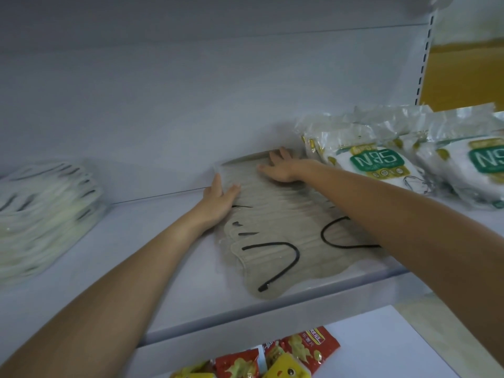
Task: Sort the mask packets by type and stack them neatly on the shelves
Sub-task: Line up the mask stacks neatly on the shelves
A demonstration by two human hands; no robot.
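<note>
A stack of clear packets holding grey masks with black ear loops lies in the middle of the white shelf. My left hand rests against the stack's left edge, thumb on top, fingers along the side. My right hand lies flat on the far right part of the stack, fingers spread. To the right stand white and green N95 packets, leaning in a row. A pile of white mask packets sits at the far left of the same shelf.
The shelf's back panel rises right behind the stack. A slotted upright stands at the right. On the lower shelf lie red and yellow snack packets. Bare shelf surface lies between the white pile and the grey stack.
</note>
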